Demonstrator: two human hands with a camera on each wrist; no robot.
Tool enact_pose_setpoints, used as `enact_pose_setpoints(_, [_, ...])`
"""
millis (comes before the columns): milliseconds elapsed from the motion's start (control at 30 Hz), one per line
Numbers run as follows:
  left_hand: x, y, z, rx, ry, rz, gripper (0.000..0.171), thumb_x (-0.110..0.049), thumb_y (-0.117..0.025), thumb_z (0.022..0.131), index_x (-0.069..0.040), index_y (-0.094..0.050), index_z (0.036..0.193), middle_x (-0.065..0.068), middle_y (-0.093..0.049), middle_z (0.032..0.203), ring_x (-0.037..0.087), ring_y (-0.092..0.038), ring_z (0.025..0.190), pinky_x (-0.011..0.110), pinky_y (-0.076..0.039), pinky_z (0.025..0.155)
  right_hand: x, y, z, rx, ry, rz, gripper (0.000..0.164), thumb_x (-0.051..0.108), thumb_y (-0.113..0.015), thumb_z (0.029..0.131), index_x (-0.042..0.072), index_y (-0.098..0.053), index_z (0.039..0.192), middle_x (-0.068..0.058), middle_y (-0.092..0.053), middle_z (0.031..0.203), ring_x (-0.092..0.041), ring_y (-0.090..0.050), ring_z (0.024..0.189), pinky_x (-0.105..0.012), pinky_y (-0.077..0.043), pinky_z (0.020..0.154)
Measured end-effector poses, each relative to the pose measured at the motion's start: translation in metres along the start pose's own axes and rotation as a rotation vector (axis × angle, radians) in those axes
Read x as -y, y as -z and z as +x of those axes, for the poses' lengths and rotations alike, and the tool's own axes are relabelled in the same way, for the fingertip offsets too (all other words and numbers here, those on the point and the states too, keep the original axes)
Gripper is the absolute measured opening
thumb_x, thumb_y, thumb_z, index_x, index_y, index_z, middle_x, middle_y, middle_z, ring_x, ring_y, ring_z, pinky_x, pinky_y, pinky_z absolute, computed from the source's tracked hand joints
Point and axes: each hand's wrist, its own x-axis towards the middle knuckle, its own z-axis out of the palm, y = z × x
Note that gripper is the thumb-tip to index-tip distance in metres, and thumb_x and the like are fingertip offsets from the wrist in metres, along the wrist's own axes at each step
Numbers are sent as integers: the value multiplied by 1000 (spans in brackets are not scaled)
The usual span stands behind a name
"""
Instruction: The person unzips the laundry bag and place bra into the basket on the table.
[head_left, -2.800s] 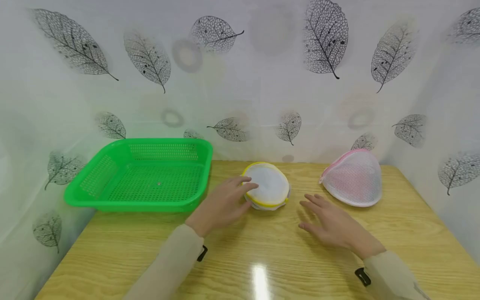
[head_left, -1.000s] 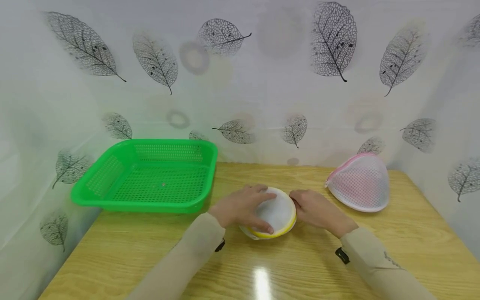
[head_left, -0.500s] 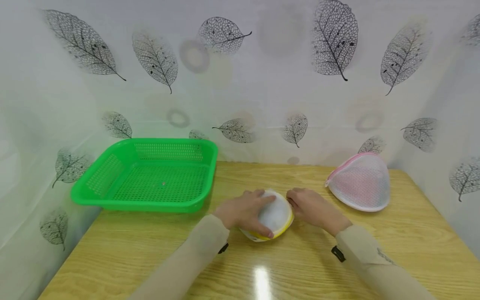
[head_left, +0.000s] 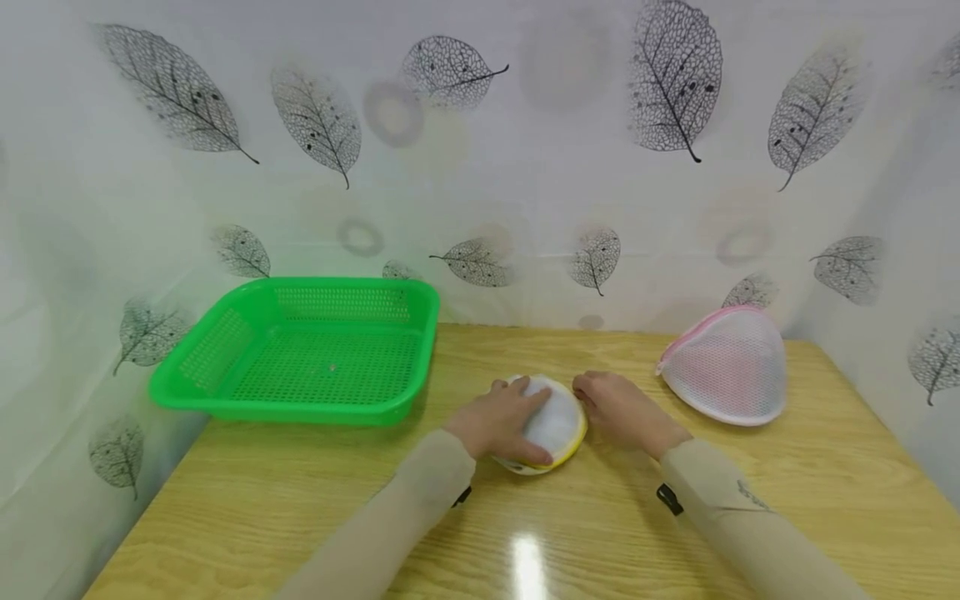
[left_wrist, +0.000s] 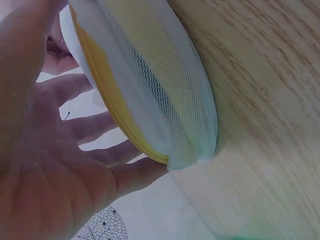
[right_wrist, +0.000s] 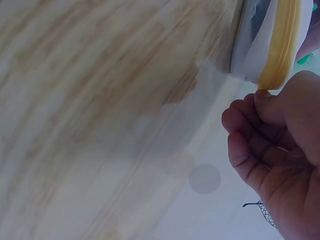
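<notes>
The bag [head_left: 561, 423] is on the counter [head_left: 592, 525], in the middle, right of the basket [head_left: 300, 410] and left of the pink bag [head_left: 726, 379]; it is white mesh with a yellow zip [right_wrist: 282, 45] round its edge; it looks light and soft, so it should squash and slide with a small push; I do not think it would break, but thin mesh could snag; the edge by the zip looks the stiffest part, so that seems the best place to hold, with one flat hand on top to keep it from skidding; the left grip [head_left: 504, 423] is a bare hand spread wide, fingers over the top toward the far side and thumb by the near edge, touching the bag but not curled round it; the right grip [head_left: 624, 414] is closed small, thumb and finger pinching at the end of the zip on the right, far side; the pull itself is too tiny to make out; the bag is round and low, flat side up, so from above it has no clear long way; the zip end points right and a bit far, toward the pinching fingers.
</notes>
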Motion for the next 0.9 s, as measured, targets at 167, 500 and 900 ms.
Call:
enact_pose_setpoints(167, [-1, -3, 0, -12, -4, 39, 94, -64, -71, 86, -26, -31, 162, 13, -31, 167, 41, -37, 148, 53, -44, 113, -3, -2, 1, -24, 17, -11, 12, -3, -69, 89, 8, -66, 85, 0, -65, 78, -14, -62, 72, -37, -56, 70])
enact_pose_setpoints(500, [-2, -3, 0, -7, 8, 69, 94, -66, -70, 86, -27, -31, 162, 12, -32, 166, 39, -38, 147, 52, -44, 113, -3, 1, -2, -35, 9, -20, 7, -2, -70, 89, 4, -69, 91, -6, -69, 84, -21, -67, 78, -41, -58, 75])
enact_pose_setpoints(900, [-2, -3, 2, 10, 20, 63, 94, -67, -68, 86, -29, -30, 162, 11, -29, 168, 39, -37, 148, 54, -45, 111, -7, 3, -8, -62, 30, -35, 9, -4, -71, 89, 5, -69, 88, -4, -68, 81, -17, -65, 75, -37, -56, 71])
